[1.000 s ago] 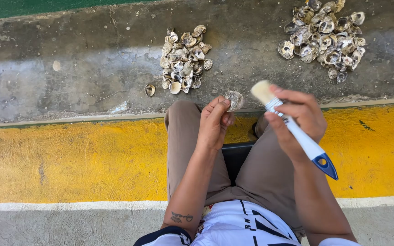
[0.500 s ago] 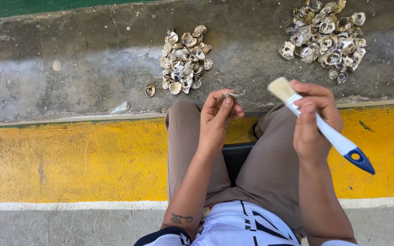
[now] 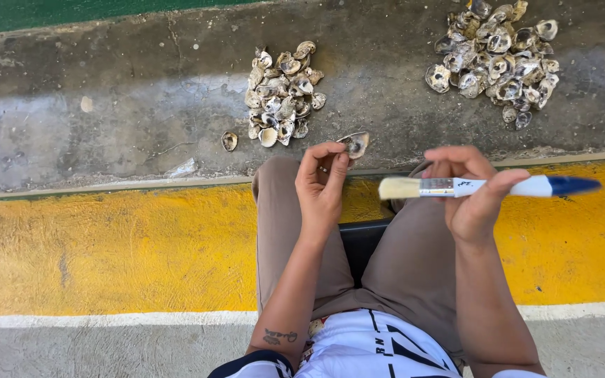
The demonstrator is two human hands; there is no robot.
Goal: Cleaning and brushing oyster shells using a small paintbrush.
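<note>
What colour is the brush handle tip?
Dark blue tip on a white handle; the paintbrush sits in the right hand, head view.

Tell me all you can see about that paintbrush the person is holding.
The paintbrush lies roughly level in the right hand, pale bristles pointing left, dark blue handle tip pointing right. It has a metal band behind the bristles and a white handle. Fingers wrap its middle; nothing else touches it. It hovers above the person's lap.

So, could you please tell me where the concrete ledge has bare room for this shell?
Bare concrete lies left of the smaller shell pile, and between it and the larger shell pile. The ledge's far-right end is crowded.
</note>
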